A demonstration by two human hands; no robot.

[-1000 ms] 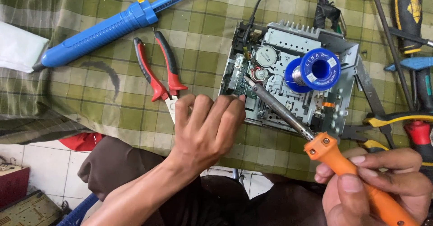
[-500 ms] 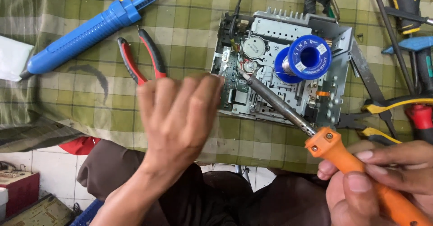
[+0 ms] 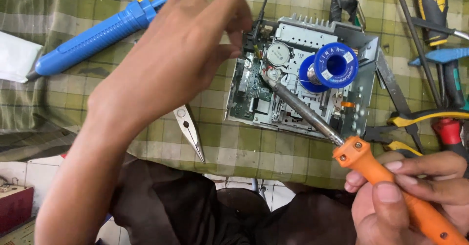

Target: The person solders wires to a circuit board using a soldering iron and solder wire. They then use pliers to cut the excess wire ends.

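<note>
Fingers of the right hand point(image 3: 415, 196) are wrapped around the orange handle of a soldering iron point(image 3: 342, 147), whose lower end is cut off by the frame edge. Its metal tip is rested on the opened metal device point(image 3: 293, 98) lying on the checked cloth point(image 3: 63, 103) over the worktop. The left hand point(image 3: 171, 64) is raised above the cloth, fingers loosely apart, nothing held; most of the pliers point(image 3: 190, 132) is hidden beneath it. A blue solder spool point(image 3: 334, 65) is set on the device. Farther off, a blue desoldering pump point(image 3: 107, 30) is partly covered.
</note>
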